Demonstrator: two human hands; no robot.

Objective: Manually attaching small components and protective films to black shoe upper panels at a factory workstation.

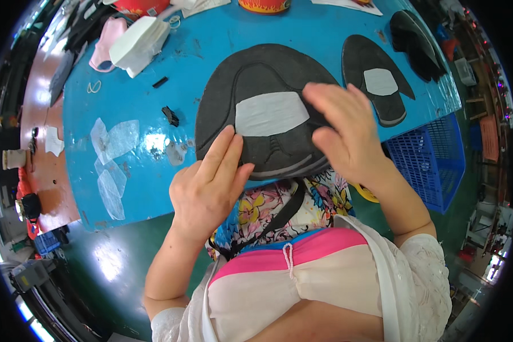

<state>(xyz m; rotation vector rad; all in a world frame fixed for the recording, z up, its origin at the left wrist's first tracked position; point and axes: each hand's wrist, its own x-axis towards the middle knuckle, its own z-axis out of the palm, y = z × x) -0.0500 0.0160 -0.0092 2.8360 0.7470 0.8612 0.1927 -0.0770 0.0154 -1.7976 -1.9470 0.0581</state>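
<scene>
Black rounded foam piece [256, 64] at near edge of blue surface [132, 102], whitish rectangular patch [272, 114] on it. Left hand [206, 181] unclasped, fingertips by patch corner; right hand [349, 126] wide. I'd press evenly, centre outward.

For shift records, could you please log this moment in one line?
left hand: on black pad, at white patch; right hand: over pad; surface: blue table

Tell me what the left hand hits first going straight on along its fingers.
The pale grey patch on the large black pad, most likely: its lower-left corner lies by the fingertips of the left hand. Contact is unclear.
</scene>
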